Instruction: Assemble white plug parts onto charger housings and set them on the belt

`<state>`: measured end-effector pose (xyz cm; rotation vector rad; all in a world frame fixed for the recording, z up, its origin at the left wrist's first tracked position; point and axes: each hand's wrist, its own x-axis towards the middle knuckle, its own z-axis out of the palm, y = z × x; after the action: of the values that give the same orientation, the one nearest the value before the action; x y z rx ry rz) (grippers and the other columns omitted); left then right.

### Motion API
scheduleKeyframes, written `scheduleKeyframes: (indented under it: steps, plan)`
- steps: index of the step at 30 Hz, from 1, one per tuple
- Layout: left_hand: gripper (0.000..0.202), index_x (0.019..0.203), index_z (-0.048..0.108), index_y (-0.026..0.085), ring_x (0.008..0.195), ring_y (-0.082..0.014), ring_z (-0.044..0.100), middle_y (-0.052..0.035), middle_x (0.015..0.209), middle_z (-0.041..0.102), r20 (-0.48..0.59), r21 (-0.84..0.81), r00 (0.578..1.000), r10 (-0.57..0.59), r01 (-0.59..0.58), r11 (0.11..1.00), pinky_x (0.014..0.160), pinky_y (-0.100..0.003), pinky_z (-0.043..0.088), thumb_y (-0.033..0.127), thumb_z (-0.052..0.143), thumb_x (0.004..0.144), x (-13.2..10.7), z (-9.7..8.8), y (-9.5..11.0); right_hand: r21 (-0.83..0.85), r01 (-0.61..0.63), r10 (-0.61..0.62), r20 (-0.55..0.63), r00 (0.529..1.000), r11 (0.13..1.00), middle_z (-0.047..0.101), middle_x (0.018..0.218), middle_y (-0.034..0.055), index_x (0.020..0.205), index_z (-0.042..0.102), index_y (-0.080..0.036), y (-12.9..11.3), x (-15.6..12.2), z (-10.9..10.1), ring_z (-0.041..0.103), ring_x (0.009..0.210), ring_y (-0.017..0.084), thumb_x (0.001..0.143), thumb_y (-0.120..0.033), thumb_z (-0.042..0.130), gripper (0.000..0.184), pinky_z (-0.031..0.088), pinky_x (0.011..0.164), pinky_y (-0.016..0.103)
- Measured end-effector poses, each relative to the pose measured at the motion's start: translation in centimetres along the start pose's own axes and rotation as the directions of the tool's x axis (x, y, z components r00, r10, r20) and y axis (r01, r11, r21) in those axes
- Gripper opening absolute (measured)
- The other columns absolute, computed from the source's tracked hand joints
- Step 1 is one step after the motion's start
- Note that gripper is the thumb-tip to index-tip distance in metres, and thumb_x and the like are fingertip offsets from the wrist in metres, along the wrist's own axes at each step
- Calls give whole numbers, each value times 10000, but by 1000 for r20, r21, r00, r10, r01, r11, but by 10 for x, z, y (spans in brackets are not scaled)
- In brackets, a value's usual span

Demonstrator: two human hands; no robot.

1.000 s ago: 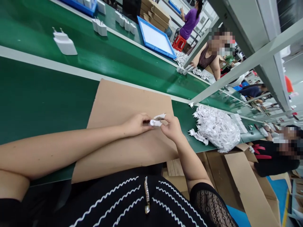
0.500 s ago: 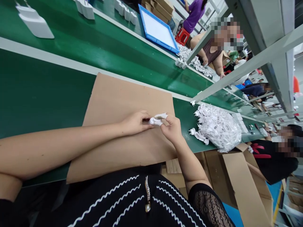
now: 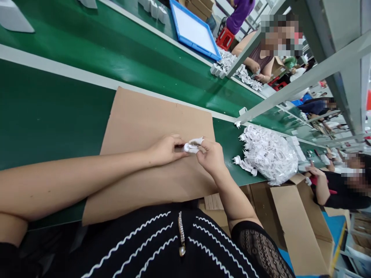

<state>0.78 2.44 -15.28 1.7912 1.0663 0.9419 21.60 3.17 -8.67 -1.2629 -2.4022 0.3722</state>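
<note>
Both my hands meet over a brown cardboard sheet (image 3: pixel 145 123) on the green bench. My left hand (image 3: pixel 165 150) pinches one end of a small white plug part (image 3: pixel 191 146). My right hand (image 3: pixel 212 156) grips the other end, fingers curled, with white finger cots on the fingertips. To the right of my hands lies a heap of white plug parts (image 3: pixel 268 154) in clear plastic.
A green conveyor belt (image 3: pixel 116 46) runs behind the cardboard, carrying white chargers (image 3: pixel 13 17) and a blue tray (image 3: pixel 193 33). Co-workers sit at right and beyond the belt. An open cardboard box (image 3: pixel 292 220) stands at the bench edge, under a grey shelf frame (image 3: pixel 290 87).
My hands stay together on the white part. The chargers on the belt have drifted left and out of view; the co-worker at right has reached a hand toward the heap.
</note>
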Motion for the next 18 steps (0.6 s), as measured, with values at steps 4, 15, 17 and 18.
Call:
scheduleKeyframes:
  steps: [4, 15, 17, 18]
  plan:
    - [377, 950, 756, 200, 883, -243, 655, -67, 944, 686, -20, 7, 1000, -10, 10, 1000, 805, -373, 507, 567, 720, 870, -1, 4, -1, 2, -90, 90, -3, 996, 996, 793, 1028, 6, 1065, 794, -273, -6, -5, -1, 735, 956, 217, 754, -49, 586, 436, 562, 814, 304]
    - [361, 990, 783, 229, 926, -272, 659, -76, 957, 722, 32, 116, 999, -6, 3, 993, 814, -390, 500, 562, 701, 877, -3, 2, 4, -289, -119, 154, 100, 983, 950, 797, 910, 61, 918, 805, -250, -34, 15, -13, 732, 876, 269, 773, -184, 751, 168, 491, 682, 315]
    - [356, 989, 770, 215, 943, -284, 662, -88, 973, 728, 51, 138, 999, 14, -21, 990, 839, -409, 507, 546, 696, 881, -3, 2, 4, -233, -160, 182, 77, 980, 959, 798, 894, 62, 896, 805, -244, -32, 15, -13, 738, 878, 269, 747, -193, 792, 158, 520, 719, 318]
    - [360, 1001, 765, 209, 951, -289, 664, -95, 982, 730, 58, 141, 998, 22, -30, 990, 852, -420, 512, 542, 692, 885, -3, 2, 5, -160, -180, 193, 74, 978, 971, 800, 893, 57, 902, 806, -242, -28, 14, -13, 743, 878, 261, 740, -188, 803, 171, 533, 734, 314]
